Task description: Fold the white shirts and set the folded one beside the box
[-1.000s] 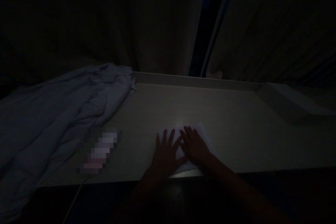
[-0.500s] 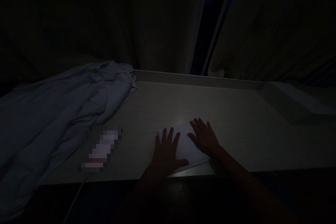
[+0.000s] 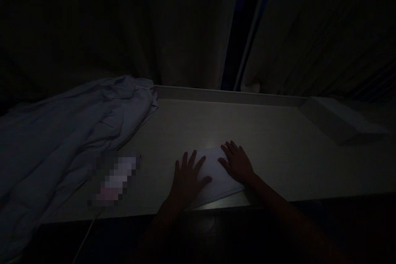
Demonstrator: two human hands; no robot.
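A folded white cloth (image 3: 213,173) lies flat near the front edge of the pale tabletop (image 3: 260,128). My left hand (image 3: 188,177) rests over its left side, fingers spread and thumb pointing right across the cloth. On the cloth's right edge lies my right hand (image 3: 236,163), flat with its fingers stretched out. Neither hand grips anything. Parts of the cloth are hidden under both hands, and the room is very dark.
A large crumpled light fabric (image 3: 102,115) covers the table's left end. Near it lies a blurred-out device (image 3: 116,181) with a cable (image 3: 85,237) hanging over the front edge. A raised ledge (image 3: 343,119) stands at right; curtains (image 3: 185,29) hang behind.
My left hand has slid slightly left over the cloth, baring more of its middle. The right hand stays at the right edge. The whole view has shifted a little.
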